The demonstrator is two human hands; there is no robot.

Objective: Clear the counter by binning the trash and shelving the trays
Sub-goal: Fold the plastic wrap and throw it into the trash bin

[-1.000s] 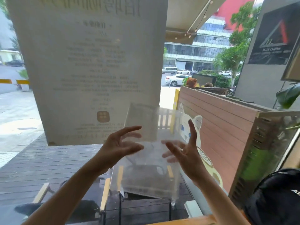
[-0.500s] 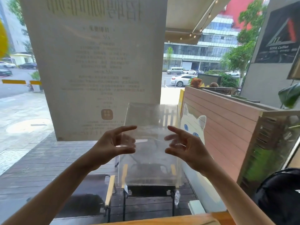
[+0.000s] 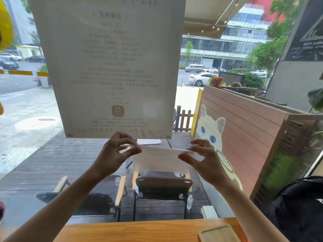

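I hold a clear plastic bag (image 3: 160,160) folded over in front of me at chest height, above the wooden counter (image 3: 132,231). My left hand (image 3: 113,154) pinches its left top corner. Its right top corner is pinched between thumb and fingers of my right hand (image 3: 202,158). The bag hangs down between the hands as a milky band. A wooden tray (image 3: 219,234) lies on the counter at the lower right, partly cut off by the frame edge.
A window stands right behind the counter, with a large paper poster (image 3: 111,67) stuck on the glass. Outside are folding chairs (image 3: 162,187) on a deck and a fence with a painted cat. A black bag (image 3: 304,212) sits at the right.
The bag was held up tall and spread out; now it is folded down into a short band, and both hands pinch its top corners. The view has tilted down, showing the counter and tray.
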